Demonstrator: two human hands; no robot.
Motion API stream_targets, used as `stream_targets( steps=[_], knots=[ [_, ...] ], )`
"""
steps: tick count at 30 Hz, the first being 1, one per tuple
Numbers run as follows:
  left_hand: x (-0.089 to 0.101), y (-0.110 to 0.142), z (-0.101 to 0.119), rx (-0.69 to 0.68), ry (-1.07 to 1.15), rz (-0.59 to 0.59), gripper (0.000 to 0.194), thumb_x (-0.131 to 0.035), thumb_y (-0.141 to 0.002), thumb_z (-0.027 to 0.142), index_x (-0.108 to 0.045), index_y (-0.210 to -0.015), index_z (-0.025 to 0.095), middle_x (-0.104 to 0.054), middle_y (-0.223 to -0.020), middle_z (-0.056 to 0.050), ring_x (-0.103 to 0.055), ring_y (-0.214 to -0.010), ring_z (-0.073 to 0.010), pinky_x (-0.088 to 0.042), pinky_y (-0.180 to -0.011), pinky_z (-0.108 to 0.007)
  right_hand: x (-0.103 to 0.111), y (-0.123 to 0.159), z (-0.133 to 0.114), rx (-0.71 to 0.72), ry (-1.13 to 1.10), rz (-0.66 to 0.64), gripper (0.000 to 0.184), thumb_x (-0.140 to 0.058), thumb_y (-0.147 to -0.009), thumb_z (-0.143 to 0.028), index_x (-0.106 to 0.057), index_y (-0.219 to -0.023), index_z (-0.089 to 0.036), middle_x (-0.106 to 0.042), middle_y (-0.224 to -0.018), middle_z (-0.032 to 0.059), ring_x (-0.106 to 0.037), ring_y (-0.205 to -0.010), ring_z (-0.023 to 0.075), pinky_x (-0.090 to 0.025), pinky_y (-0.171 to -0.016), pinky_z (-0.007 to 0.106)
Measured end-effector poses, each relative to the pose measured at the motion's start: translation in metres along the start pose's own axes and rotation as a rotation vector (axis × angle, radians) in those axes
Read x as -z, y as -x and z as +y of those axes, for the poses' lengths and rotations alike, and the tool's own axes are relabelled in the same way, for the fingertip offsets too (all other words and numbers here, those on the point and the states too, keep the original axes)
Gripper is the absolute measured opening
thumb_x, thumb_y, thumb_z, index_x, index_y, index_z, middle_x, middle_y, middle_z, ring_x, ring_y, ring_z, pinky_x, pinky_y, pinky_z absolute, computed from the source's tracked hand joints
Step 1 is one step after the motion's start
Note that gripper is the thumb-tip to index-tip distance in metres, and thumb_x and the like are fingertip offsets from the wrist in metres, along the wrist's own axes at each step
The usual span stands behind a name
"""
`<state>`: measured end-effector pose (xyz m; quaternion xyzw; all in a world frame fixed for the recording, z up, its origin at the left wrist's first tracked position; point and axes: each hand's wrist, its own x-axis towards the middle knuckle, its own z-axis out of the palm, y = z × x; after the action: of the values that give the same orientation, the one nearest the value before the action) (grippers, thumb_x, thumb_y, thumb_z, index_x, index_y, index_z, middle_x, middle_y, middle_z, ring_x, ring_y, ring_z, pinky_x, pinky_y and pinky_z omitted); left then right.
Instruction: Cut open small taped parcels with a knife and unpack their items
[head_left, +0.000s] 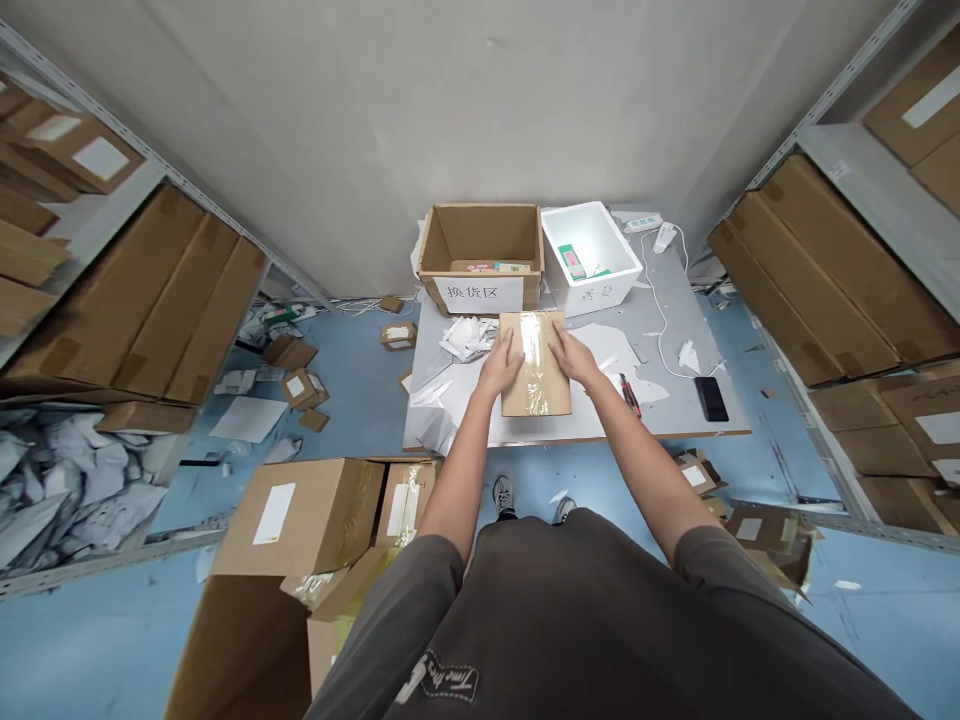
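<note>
A small cardboard box (535,375) with a strip of shiny clear tape down its middle is held over the front of the table (675,330). My left hand (500,364) grips its left side and my right hand (572,355) its right side. The fingers lie on the top face near the edges; the box's underside is hidden. Crumpled white packaging (469,338) lies just beyond my left hand. To the right of my right hand is a red and black cutter-like tool (630,396), its kind not clear.
Behind stand a labelled open carton (480,294) and a white foam box (600,292) with small green packets inside. A phone (711,399) and a power strip (643,223) lie rightward. Large cartons (300,515) stand by my left arm; loaded shelves (847,270) flank both sides.
</note>
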<state>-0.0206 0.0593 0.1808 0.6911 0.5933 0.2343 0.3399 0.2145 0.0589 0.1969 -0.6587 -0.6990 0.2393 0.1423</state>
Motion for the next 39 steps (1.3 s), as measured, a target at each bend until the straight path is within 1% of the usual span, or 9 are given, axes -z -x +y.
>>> stream_targets(
  steps=[3,5,7,11,16,25,32,35,39],
  knots=[
    [-0.006,0.036,-0.014,0.028,-0.036,-0.094,0.09,-0.068,-0.098,0.064,-0.032,-0.174,0.031,-0.015,-0.184,-0.011,-0.037,-0.163,-0.0369,-0.042,-0.125,-0.046,-0.016,0.03,0.013,0.071,-0.038,-0.019,0.07,-0.044,-0.11,-0.052,-0.032,-0.174,-0.025,-0.054,-0.163,0.0126,-0.06,-0.138,0.032,-0.053,-0.111,0.045],
    [-0.013,0.06,-0.022,0.01,-0.068,-0.112,0.1,-0.075,-0.091,0.071,-0.034,-0.173,0.033,-0.014,-0.185,-0.011,-0.038,-0.162,-0.039,-0.046,-0.121,-0.045,-0.029,0.053,0.022,0.088,-0.046,-0.013,0.074,-0.049,-0.108,-0.056,-0.032,-0.174,-0.028,-0.05,-0.166,0.0119,-0.058,-0.142,0.0324,-0.052,-0.114,0.046],
    [-0.023,0.074,-0.029,-0.027,-0.101,-0.124,0.106,-0.081,-0.087,0.068,-0.031,-0.174,0.034,-0.017,-0.184,-0.013,-0.035,-0.163,-0.0398,-0.048,-0.119,-0.045,-0.042,0.072,0.028,0.072,-0.022,-0.032,0.08,-0.058,-0.104,-0.059,-0.031,-0.174,-0.031,-0.048,-0.167,0.0138,-0.057,-0.143,0.0352,-0.052,-0.113,0.049],
    [-0.039,0.068,-0.035,-0.023,-0.14,-0.051,0.083,-0.068,-0.103,0.047,-0.028,-0.175,0.035,-0.034,-0.176,-0.014,-0.043,-0.158,-0.036,-0.052,-0.116,-0.046,-0.066,0.081,0.028,0.027,0.011,-0.043,0.091,-0.068,-0.1,-0.053,-0.023,-0.176,-0.035,-0.044,-0.167,0.0176,-0.057,-0.143,0.0391,-0.054,-0.108,0.053],
    [-0.041,0.047,-0.037,-0.013,-0.187,-0.022,0.075,-0.068,-0.104,0.042,-0.038,-0.172,0.035,-0.048,-0.165,-0.013,-0.058,-0.144,-0.0353,-0.055,-0.111,-0.043,-0.076,0.065,0.019,-0.062,0.013,0.023,0.078,-0.06,-0.106,-0.04,-0.026,-0.175,-0.031,-0.055,-0.156,0.0177,-0.068,-0.125,0.0337,-0.056,-0.102,0.045],
    [-0.037,0.057,-0.028,-0.042,-0.176,0.01,0.072,-0.067,-0.105,0.037,-0.039,-0.171,0.035,-0.054,-0.164,-0.01,-0.058,-0.145,-0.0323,-0.053,-0.114,-0.042,-0.067,0.071,0.009,-0.078,0.045,0.037,0.069,-0.06,-0.107,-0.034,-0.038,-0.171,-0.026,-0.061,-0.149,0.0169,-0.069,-0.122,0.0332,-0.055,-0.101,0.042],
    [-0.001,0.067,0.013,0.0,-0.282,0.114,0.068,-0.062,-0.107,0.052,-0.043,-0.169,0.033,-0.064,-0.156,-0.01,-0.069,-0.131,-0.0316,-0.055,-0.105,-0.038,-0.022,0.074,-0.007,0.025,0.11,0.097,0.061,-0.052,-0.111,-0.047,-0.044,-0.166,-0.02,-0.07,-0.131,0.0177,-0.068,-0.117,0.0324,-0.052,-0.098,0.039],
    [0.012,0.057,0.03,0.056,-0.343,0.153,0.066,-0.058,-0.107,0.06,-0.047,-0.166,0.032,-0.076,-0.138,-0.012,-0.074,-0.12,-0.0321,-0.055,-0.1,-0.038,-0.004,0.06,-0.013,0.036,0.124,0.111,0.062,-0.048,-0.112,-0.055,-0.044,-0.164,-0.021,-0.071,-0.129,0.017,-0.068,-0.116,0.0327,-0.051,-0.097,0.039],
    [0.013,0.025,0.035,0.156,-0.391,0.109,0.066,-0.053,-0.108,0.062,-0.051,-0.164,0.029,-0.082,-0.117,-0.014,-0.076,-0.112,-0.0337,-0.054,-0.098,-0.039,0.003,0.028,-0.017,-0.045,0.094,0.013,0.062,-0.044,-0.112,-0.056,-0.042,-0.163,-0.02,-0.073,-0.128,0.0165,-0.07,-0.113,0.0321,-0.05,-0.097,0.038]
  ],
)
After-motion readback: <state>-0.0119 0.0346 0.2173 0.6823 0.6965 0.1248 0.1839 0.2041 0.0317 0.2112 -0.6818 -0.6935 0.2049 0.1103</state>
